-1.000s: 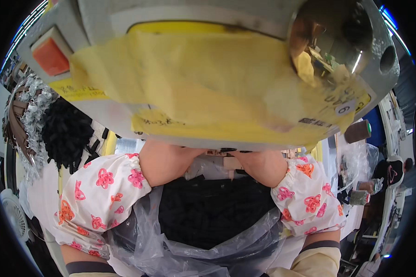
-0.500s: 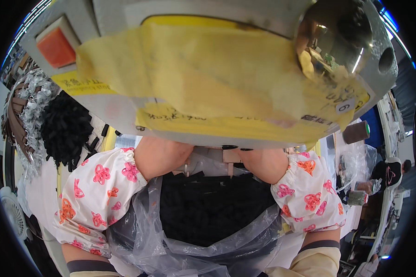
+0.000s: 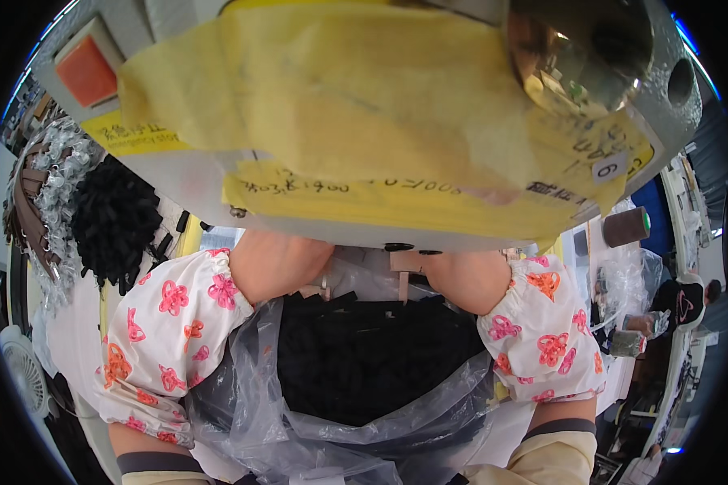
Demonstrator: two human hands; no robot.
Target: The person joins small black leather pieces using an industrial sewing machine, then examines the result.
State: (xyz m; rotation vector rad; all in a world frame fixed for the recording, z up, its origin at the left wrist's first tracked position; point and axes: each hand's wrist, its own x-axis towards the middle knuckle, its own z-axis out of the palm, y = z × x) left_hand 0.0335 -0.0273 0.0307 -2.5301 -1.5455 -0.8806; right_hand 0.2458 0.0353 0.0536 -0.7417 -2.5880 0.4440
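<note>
Both hands reach under the grey head of what looks like an industrial sewing machine [image 3: 364,222], with yellow paper stuck on it. My left hand [image 3: 281,265] shows only its back and wrist, beside a small metal part at the bag's far edge. Only the back and wrist of my right hand [image 3: 471,279] show, next to a pinkish bracket [image 3: 405,263]. The machine hides the fingers of both hands and whatever they hold. Below and between my arms lies a clear plastic bag [image 3: 255,404] full of short black fabric pieces [image 3: 372,364].
A heap of black strips [image 3: 115,222] lies at left, beside a bundle of brown and silvery strips [image 3: 40,202]. A white fan [image 3: 24,368] stands at the left edge. On the right are a brown thread spool [image 3: 626,228] and crumpled clear plastic [image 3: 623,283].
The machine head sits slightly higher and further left in the picture, which looks like a small shift of view. My hands stay under it in nearly the same place.
</note>
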